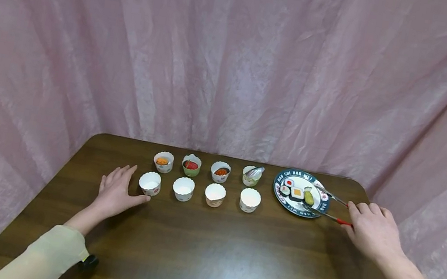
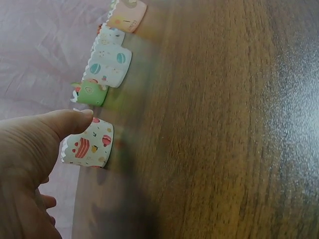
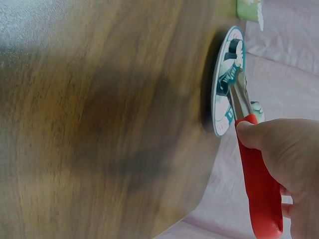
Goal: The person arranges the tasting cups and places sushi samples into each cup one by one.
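Note:
My left hand (image 1: 116, 192) is spread beside the front-left white paper cup (image 1: 149, 183), its thumb in front of the cup's base; whether it touches is unclear. In the left wrist view that thumb overlaps the patterned cup (image 2: 92, 144). My right hand (image 1: 376, 230) grips tongs (image 1: 331, 218) by their red handles (image 3: 259, 184). The tong arms are spread apart over a round plate (image 1: 292, 211) with a dark patterned rim. Between their ends lies a green, pickle-like piece (image 1: 308, 196). Sushi pieces (image 1: 297, 193) lie to its left on the plate.
Behind the front row of cups (image 1: 183, 189) stands a back row. Its cups hold an orange piece (image 1: 162, 161), a red piece (image 1: 190, 165), a reddish-brown piece (image 1: 221, 172) and a silvery piece (image 1: 254, 172). A pink curtain (image 1: 235, 63) hangs behind the brown table (image 1: 188, 251).

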